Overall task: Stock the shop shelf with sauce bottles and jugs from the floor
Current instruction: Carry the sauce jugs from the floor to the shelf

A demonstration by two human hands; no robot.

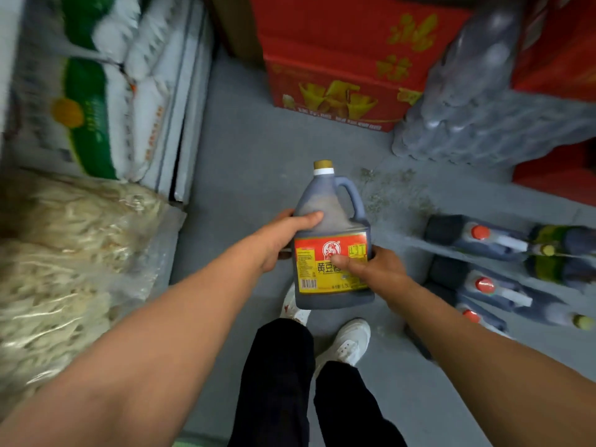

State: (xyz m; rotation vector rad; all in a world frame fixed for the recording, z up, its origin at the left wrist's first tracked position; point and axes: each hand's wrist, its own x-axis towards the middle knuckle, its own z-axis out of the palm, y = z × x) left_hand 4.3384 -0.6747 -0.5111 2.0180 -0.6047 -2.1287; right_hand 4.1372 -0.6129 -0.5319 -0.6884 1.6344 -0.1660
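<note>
I hold a dark sauce jug [332,217] with a gold cap, a side handle and a red and yellow label, up over the grey floor in the middle of the view. My left hand [283,238] grips its upper left shoulder, thumb across the front. My right hand [377,271] grips its lower right side, thumb pressed on the label. Several more dark sauce bottles [477,237] with red caps lie on the floor to the right, beside jugs with yellow caps [561,250].
At the left is the shelf [180,124] with white and green bags [87,88] and bagged pale noodles [64,253]. Red cartons [342,59] stand at the back, a shrink-wrapped bottle pack [477,101] at the back right. My feet [348,343] stand below the jug.
</note>
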